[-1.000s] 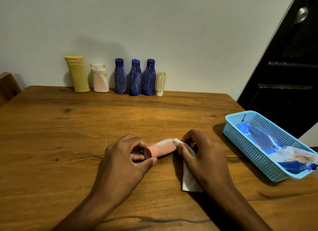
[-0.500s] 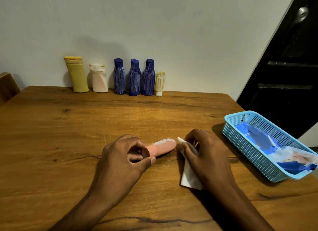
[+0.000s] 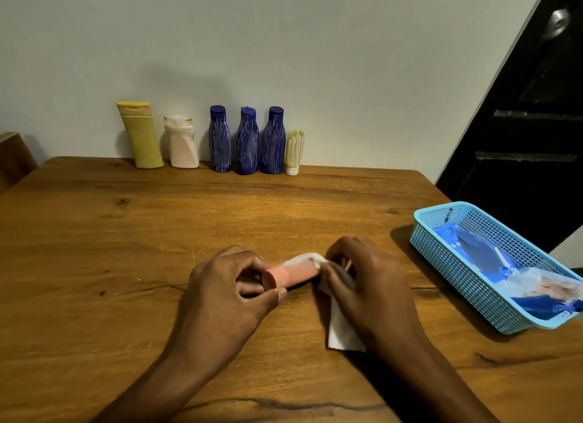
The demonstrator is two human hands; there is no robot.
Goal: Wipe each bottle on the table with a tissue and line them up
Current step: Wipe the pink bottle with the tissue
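A small pink bottle [image 3: 288, 275] lies on its side just above the wooden table [image 3: 126, 249], near the front middle. My left hand [image 3: 227, 293] pinches its capped end between thumb and fingers. My right hand [image 3: 369, 287] grips a white tissue [image 3: 342, 331] and presses it round the bottle's far end. Against the wall stand a yellow tube [image 3: 140, 135], a pale pink bottle [image 3: 182, 143], three dark blue bottles [image 3: 247, 140] and a small cream tube [image 3: 294, 152], side by side in a row.
A light blue plastic basket [image 3: 441, 258] holding a blue packet and clear plastic sits at the table's right edge. A dark door [image 3: 530, 139] is behind it. A wooden chair back [image 3: 14, 157] shows at the far left.
My right hand has brought the tissue back onto the pink bottle's far end after drawing away from it half a second ago. My left hand stays where it was.
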